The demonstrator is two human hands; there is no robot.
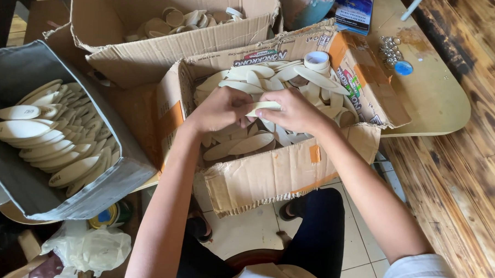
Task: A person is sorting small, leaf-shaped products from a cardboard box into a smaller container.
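Note:
Both my hands meet over an open cardboard box [268, 175] filled with several pale oval wooden pieces. My left hand [218, 109] and my right hand [293, 110] together grip one pale oval wooden piece [264, 105], each pinching one end of it above the pile. A roll of white tape [317, 60] lies on the pieces at the far side of the box.
A grey bin [120, 173] at left holds several oval pieces standing in rows. Another open cardboard box [114, 19] with round wooden pieces stands behind. A low wooden table [430, 96] at right carries small metal bits and a blue cap [403, 67]. Wooden planks run along the right.

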